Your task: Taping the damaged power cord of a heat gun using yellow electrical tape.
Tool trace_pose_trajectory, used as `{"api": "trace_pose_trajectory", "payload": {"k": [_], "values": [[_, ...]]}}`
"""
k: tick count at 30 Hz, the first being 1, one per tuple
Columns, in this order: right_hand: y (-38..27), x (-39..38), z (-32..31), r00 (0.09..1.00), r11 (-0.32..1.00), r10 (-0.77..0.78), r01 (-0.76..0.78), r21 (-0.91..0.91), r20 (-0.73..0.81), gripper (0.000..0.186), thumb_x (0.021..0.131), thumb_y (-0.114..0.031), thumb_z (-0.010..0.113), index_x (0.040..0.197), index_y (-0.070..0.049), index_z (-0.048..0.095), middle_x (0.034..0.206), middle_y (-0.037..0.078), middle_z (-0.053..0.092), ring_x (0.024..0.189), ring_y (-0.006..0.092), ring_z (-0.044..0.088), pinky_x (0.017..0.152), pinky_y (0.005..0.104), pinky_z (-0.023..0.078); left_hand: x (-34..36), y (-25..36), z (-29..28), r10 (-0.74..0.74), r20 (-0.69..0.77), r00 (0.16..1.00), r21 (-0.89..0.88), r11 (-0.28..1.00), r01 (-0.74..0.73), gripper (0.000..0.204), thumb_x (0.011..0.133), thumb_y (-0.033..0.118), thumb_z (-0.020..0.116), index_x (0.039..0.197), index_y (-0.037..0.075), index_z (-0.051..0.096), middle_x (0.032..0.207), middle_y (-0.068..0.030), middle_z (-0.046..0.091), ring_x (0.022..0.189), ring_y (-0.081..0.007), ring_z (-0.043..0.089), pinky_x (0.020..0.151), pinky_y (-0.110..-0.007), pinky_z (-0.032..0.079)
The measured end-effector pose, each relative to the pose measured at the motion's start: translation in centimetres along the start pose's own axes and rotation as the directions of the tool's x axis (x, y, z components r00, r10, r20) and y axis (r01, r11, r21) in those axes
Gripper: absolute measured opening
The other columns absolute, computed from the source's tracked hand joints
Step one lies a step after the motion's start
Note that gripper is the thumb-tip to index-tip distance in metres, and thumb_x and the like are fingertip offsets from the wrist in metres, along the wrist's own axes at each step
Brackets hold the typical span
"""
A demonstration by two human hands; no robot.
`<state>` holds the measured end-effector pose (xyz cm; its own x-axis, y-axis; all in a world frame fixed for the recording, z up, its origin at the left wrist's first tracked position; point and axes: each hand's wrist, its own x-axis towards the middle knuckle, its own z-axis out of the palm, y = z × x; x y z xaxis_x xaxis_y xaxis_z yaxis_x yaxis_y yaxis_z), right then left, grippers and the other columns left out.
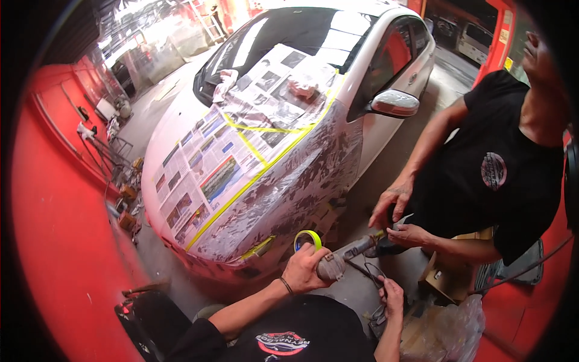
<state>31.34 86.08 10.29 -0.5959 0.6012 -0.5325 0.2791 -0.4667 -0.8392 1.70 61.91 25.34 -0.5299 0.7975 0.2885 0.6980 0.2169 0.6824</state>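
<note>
My left hand (303, 269) is closed round the head end of a dusty grey power tool (356, 247), with its long body pointing right toward the co-worker. A roll of yellow masking tape (308, 238) shows right at the fingers of this hand; whether they grip it too, I cannot tell. My right hand (393, 298), lower and to the right, is closed on a dark cord (379, 311). In front of me stands a white car (166, 142) with a sanded, patchy grey fender (289, 187). Newspaper sheets (208, 175), edged with yellow tape, cover part of its hood.
At the right a co-worker in a black shirt (476, 145) bends close, with both hands (401, 211) near the tool's far end. A cardboard box (449, 277) and clear plastic sheeting (455, 329) lie at the lower right. Crumpled cloths (303, 87) rest on the newspaper.
</note>
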Motion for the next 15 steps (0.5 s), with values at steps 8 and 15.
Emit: {"api": "trace_pose_trajectory", "payload": {"k": [8,15], "values": [[-1.5,2.4,4.3,0.999,0.995,-0.004,0.01,-0.101,0.052,0.058,0.111,-0.021,0.071,0.169,-0.016,0.06,0.099,0.0,0.071,0.06,0.0045,0.045,0.054,0.0238,0.036,-1.6,-4.1,3.3,0.135,0.442,0.887,0.206,0.947,-0.247,0.075,0.057,0.037,0.1,0.122,0.012,0.071,0.114,-0.0095,0.067,0.117,-0.0329,0.064,0.095,-0.047,0.056],[-0.9,-1.1,5.8,0.958,0.703,-0.17,0.282,-0.653,0.231,0.075,0.082,-0.011,0.081,0.156,-0.023,0.075,0.118,0.007,0.066,0.086,0.0167,0.06,0.079,0.0308,0.053,-0.3,-4.1,4.9,0.176,0.662,0.729,0.152,0.92,-0.36,0.082,0.057,0.036,0.105,0.129,0.014,0.074,0.12,-0.007,0.072,0.121,-0.0307,0.066,0.098,-0.046,0.057]]}}
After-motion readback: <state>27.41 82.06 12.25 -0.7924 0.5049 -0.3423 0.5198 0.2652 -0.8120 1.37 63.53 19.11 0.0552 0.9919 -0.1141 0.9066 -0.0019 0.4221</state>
